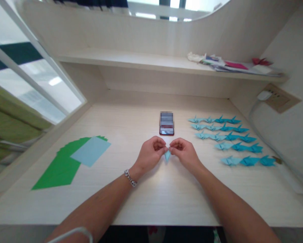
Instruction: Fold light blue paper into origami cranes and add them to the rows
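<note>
Both my hands meet over the middle of the pale wooden desk (151, 199), pinching a small light-blue folded paper piece (167, 155) between them. My left hand (151, 153) is closed on its left side, and a metal bracelet sits on that wrist. My right hand (184, 152) is closed on its right side. The paper's pointed tip hangs down below my fingertips, just above the desk.
A phone (167, 125) lies just beyond my hands. Rows of several finished blue paper cranes (229, 138) fill the right side. A light-blue sheet (90, 151) lies on green sheets (57, 168) at left. A shelf (237, 65) holds papers; a wall socket (277, 98) with a cable is at right.
</note>
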The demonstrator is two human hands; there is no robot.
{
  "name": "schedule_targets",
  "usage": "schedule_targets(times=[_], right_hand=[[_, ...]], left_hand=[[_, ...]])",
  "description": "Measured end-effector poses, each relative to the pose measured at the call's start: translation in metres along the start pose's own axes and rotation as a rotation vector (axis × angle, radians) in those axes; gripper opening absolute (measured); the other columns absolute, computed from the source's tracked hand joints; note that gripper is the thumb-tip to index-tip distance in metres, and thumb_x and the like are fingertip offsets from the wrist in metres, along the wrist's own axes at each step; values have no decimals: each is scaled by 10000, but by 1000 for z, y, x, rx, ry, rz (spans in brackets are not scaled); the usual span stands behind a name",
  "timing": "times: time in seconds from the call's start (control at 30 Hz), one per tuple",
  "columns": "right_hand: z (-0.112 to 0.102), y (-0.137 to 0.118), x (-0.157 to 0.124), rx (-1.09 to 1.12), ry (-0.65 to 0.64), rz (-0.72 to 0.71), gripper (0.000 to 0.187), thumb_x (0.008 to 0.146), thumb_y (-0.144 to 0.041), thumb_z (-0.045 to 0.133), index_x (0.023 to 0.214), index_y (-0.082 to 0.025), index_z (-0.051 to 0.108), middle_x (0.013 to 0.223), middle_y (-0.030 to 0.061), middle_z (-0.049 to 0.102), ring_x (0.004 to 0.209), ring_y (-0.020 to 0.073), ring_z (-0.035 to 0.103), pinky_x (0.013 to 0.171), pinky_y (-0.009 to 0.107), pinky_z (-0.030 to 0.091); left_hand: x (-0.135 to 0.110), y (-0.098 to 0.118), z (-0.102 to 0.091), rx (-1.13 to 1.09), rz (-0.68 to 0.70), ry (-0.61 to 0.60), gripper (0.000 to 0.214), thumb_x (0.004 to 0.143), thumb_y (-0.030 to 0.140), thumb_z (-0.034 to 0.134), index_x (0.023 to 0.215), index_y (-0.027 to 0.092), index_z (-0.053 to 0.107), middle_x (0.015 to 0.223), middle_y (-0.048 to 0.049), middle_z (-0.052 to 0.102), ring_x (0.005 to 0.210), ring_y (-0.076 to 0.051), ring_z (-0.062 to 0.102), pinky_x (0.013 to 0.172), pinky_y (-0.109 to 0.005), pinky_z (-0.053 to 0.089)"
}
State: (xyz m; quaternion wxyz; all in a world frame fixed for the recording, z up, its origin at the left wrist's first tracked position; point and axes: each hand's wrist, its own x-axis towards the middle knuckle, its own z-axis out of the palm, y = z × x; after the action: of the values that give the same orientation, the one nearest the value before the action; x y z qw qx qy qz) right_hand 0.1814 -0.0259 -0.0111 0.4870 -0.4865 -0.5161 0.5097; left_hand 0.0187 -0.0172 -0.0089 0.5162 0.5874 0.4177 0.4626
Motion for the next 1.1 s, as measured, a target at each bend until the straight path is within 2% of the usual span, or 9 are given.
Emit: schedule_targets(times=[0.07, 0.17, 0.37, 0.5, 0.6, 0.67, 0.83, 0.93, 1.1], right_hand=[[0, 1, 0, -5, -16, -10, 217, 640, -283, 730, 796, -176, 624, 711, 19, 651, 655, 151, 601, 638, 286, 476], [1, 1, 1, -14, 34, -59, 204, 642, -293, 733, 766, -183, 613, 692, 12, 641, 636, 148, 588, 633, 283, 466], [4, -2, 0, 30, 123, -92, 209, 677, -304, 707, 824, -198, 603, 700, 10, 643, 652, 159, 604, 646, 292, 482], [2, -1, -2, -64, 52, -89, 275, 707, -308, 682, 952, -193, 633, 774, 34, 666, 716, 176, 623, 669, 298, 487], [1, -2, -3, -195, -6, -84, 186, 732, -320, 655, 860, -188, 678, 778, 46, 683, 723, 185, 623, 679, 306, 482], [0, -2, -3, -240, 8, -79, 141, 735, -320, 650, 759, -185, 682, 727, 40, 683, 682, 180, 608, 651, 300, 467], [-1, 0, 1, -204, 96, -73, 137, 718, -316, 662, 726, -180, 673, 661, 21, 653, 617, 159, 563, 612, 284, 435], [-2, 2, 3, -130, 127, -63, 175, 702, -346, 676, 738, -176, 670, 647, 20, 636, 613, 158, 558, 611, 286, 442], [-3, 3, 3, -115, 32, -52, 224, 703, -380, 675, 804, -180, 672, 689, 25, 654, 640, 160, 579, 613, 287, 462]], left_hand=[[0, -1, 0, -26, 0, -2, 212, 709, 193, 697, 880, 141, 583, 734, -28, 665, 682, -131, 639, 646, -245, 507], [1, -2, 2, -76, -43, -20, 285, 727, 243, 695, 966, 137, 582, 760, -41, 675, 712, -140, 643, 669, -261, 511], [1, -2, 5, -55, -172, -135, 229, 741, 326, 677, 821, 115, 638, 719, -64, 681, 636, -143, 632, 634, -279, 519], [0, -4, 1, 88, -97, -109, 185, 755, 322, 649, 753, 137, 654, 653, -46, 670, 585, -137, 611, 583, -257, 493], [0, -5, -2, 217, -55, -118, 158, 757, 305, 632, 721, 154, 659, 626, -34, 661, 561, -133, 597, 546, -240, 464], [-1, -4, -3, 272, -46, -123, 152, 756, 300, 625, 698, 163, 658, 610, -26, 653, 551, -131, 590, 530, -231, 447], [0, -1, -2, 270, -49, -139, 170, 764, 327, 614, 783, 173, 684, 667, -27, 673, 590, -136, 595, 560, -235, 448], [1, 1, -4, 286, -27, -146, 178, 770, 328, 602, 758, 168, 682, 665, -26, 665, 605, -141, 585, 562, -237, 436], [2, 2, -12, 421, 29, -124, 162, 757, 308, 611, 683, 182, 681, 605, -8, 640, 556, -130, 540, 528, -233, 390]])
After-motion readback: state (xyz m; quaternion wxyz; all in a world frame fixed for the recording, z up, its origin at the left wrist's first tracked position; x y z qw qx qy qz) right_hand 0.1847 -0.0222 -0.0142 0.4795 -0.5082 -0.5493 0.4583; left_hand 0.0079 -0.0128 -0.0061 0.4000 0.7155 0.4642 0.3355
